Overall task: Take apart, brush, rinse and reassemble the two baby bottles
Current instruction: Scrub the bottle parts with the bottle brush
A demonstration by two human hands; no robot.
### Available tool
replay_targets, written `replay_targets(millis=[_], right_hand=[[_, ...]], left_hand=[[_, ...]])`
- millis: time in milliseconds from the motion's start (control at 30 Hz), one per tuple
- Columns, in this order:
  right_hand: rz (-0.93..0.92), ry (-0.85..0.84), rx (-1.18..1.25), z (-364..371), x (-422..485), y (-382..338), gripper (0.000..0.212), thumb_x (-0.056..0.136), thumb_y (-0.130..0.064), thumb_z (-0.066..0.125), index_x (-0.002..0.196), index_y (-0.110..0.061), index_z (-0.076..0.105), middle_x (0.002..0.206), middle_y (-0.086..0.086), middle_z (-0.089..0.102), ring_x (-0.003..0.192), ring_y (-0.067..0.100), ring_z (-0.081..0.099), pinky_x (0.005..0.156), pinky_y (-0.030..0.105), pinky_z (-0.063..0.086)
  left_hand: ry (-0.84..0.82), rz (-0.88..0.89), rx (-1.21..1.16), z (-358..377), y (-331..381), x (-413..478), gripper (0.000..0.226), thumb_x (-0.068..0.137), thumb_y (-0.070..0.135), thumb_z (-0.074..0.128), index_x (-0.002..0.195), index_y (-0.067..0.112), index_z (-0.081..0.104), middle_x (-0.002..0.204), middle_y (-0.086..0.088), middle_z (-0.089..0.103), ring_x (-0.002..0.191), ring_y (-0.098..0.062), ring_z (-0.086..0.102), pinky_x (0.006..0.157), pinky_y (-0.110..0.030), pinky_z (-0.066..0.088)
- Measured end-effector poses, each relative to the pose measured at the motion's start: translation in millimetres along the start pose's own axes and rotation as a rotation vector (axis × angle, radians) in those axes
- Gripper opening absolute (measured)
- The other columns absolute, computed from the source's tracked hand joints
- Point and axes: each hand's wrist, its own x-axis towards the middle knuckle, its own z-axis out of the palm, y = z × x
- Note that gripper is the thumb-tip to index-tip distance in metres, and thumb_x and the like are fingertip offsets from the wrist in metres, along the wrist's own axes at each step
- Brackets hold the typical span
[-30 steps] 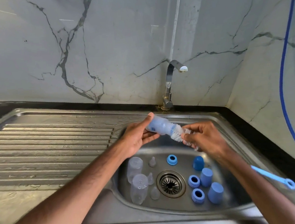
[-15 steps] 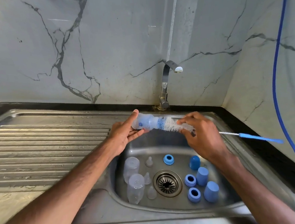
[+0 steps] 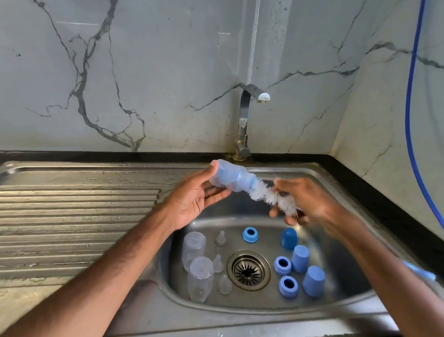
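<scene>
Over the stainless-steel sink basin (image 3: 340,270), your left hand (image 3: 194,199) cradles a translucent blue-tinted plastic baby bottle (image 3: 232,176), thumb on its base and fingers curled beneath, mouth tilted down to the right. Your right hand (image 3: 307,204) grips the white-bristled bottle brush (image 3: 267,195) just behind the bristles, whose tip sits inside the neck (the hand is motion-blurred, so exact finger placement is hard to read). The step in hand looks like brushing: brace the bottle against twisting, drive the bristles to the base, turn them so the shoulder gets scrubbed, and stay above the basin so drips fall in. On the basin floor two clear plastic bottles (image 3: 200,279) lie left of the round metal drain (image 3: 248,270) with small clear teats (image 3: 220,239) beside them. Three blue screw rings (image 3: 282,265) and three blue dome caps (image 3: 300,258) stand to its right. The curved chrome tap (image 3: 249,118) rises just behind the bottle, no water showing, and a blue hose (image 3: 414,126) hangs down the right wall. Neither appears to block the stroke.
</scene>
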Motion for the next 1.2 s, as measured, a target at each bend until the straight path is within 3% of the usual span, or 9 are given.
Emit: replay_targets(millis=[100, 233, 467, 600, 733, 833, 900, 1033, 1200], right_hand=[[-0.344, 0.229, -0.449, 12, -3, -1, 0.052, 0.089, -0.075, 0.057, 0.116, -0.031, 0.065, 0.106, -0.014, 0.069, 0.085, 0.004, 0.065, 0.072, 0.033, 0.055], [-0.502, 0.333, -0.637, 19, -3, -2, 0.019, 0.096, -0.046, 0.069, 0.106, -0.029, 0.071, 0.084, -0.015, 0.065, 0.071, 0.008, 0.058, 0.062, 0.029, 0.042], [-0.436, 0.230, -0.384, 14, 0, 0, 0.029, 0.101, -0.038, 0.064, 0.076, -0.024, 0.070, 0.064, -0.008, 0.067, 0.055, 0.007, 0.061, 0.051, 0.030, 0.049], [-0.320, 0.302, -0.394, 2, 6, 5, 0.014, 0.101, -0.033, 0.066, 0.095, -0.027, 0.077, 0.072, -0.011, 0.072, 0.066, 0.007, 0.068, 0.061, 0.034, 0.058], [-0.074, 0.016, -0.092, -11, 9, 9, 0.016, 0.102, -0.015, 0.063, 0.107, -0.027, 0.073, 0.050, -0.010, 0.060, 0.040, -0.002, 0.048, 0.040, 0.016, 0.035], [-0.170, 0.016, -0.094, -8, 7, 8, 0.008, 0.099, -0.027, 0.069, 0.106, -0.025, 0.068, 0.082, -0.006, 0.074, 0.064, 0.004, 0.067, 0.053, 0.027, 0.049], [-0.288, 0.161, -0.317, -6, 5, 8, 0.032, 0.087, -0.049, 0.077, 0.109, -0.030, 0.062, 0.107, -0.010, 0.070, 0.090, 0.008, 0.068, 0.073, 0.035, 0.056], [-0.484, 0.234, -0.580, 1, 1, 6, 0.064, 0.075, -0.050, 0.088, 0.130, -0.034, 0.058, 0.121, -0.014, 0.050, 0.090, -0.005, 0.054, 0.065, 0.010, 0.045], [-0.537, 0.284, -0.563, 8, 0, -1, 0.013, 0.099, -0.035, 0.068, 0.095, -0.027, 0.077, 0.087, -0.005, 0.065, 0.067, 0.007, 0.056, 0.060, 0.024, 0.051]], left_hand=[[0.180, -0.003, -0.009, -7, -3, 3, 0.048, 0.093, 0.032, 0.072, 0.130, 0.005, 0.058, 0.115, -0.021, 0.074, 0.106, -0.031, 0.074, 0.080, -0.033, 0.064], [0.204, 0.011, -0.001, -13, 1, 5, 0.048, 0.092, 0.033, 0.074, 0.127, 0.004, 0.060, 0.111, -0.020, 0.075, 0.103, -0.030, 0.075, 0.079, -0.033, 0.064], [0.042, 0.062, 0.110, -12, 3, 1, 0.057, 0.087, 0.028, 0.070, 0.136, 0.002, 0.057, 0.134, -0.025, 0.063, 0.115, -0.035, 0.069, 0.089, -0.038, 0.062], [-0.066, 0.064, 0.152, -2, 5, 0, 0.049, 0.092, 0.018, 0.068, 0.139, 0.007, 0.059, 0.131, -0.017, 0.067, 0.120, -0.033, 0.068, 0.095, -0.040, 0.059], [-0.049, 0.087, 0.185, 5, -3, -1, 0.042, 0.097, 0.015, 0.065, 0.138, 0.009, 0.061, 0.127, -0.014, 0.070, 0.117, -0.030, 0.069, 0.094, -0.041, 0.060], [0.046, 0.100, 0.169, 5, -5, 0, 0.042, 0.096, 0.022, 0.067, 0.134, 0.005, 0.062, 0.127, -0.019, 0.068, 0.112, -0.031, 0.071, 0.090, -0.041, 0.062], [0.160, 0.101, 0.156, 2, -5, 2, 0.046, 0.095, 0.028, 0.070, 0.131, 0.002, 0.062, 0.124, -0.022, 0.069, 0.107, -0.032, 0.074, 0.086, -0.040, 0.063], [0.294, 0.077, 0.105, -9, -3, 5, 0.047, 0.091, 0.034, 0.075, 0.124, 0.002, 0.064, 0.112, -0.022, 0.074, 0.097, -0.029, 0.077, 0.076, -0.034, 0.064], [0.240, 0.067, 0.057, -13, 1, 4, 0.049, 0.091, 0.031, 0.074, 0.128, 0.003, 0.062, 0.120, -0.023, 0.071, 0.101, -0.030, 0.075, 0.079, -0.034, 0.064]])
